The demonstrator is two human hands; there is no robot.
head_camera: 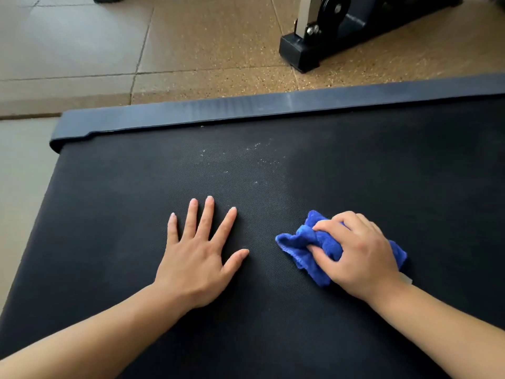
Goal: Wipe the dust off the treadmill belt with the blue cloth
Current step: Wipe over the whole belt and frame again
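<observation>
On the speckled tan floor tiles (207,45) the black woven treadmill belt (109,187) is still showing pale dust specks (262,160) beyond the bunched blue microfibre cloth (303,242) the right hand (360,255) is gripping near them, while the left hand (199,255) is pressing flat, fingers spread, so wiping looks unfinished.

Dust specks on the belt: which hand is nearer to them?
Left. The left hand lies flat just below the dust specks; the right hand, gripping the blue cloth, sits lower right, farther off.
</observation>
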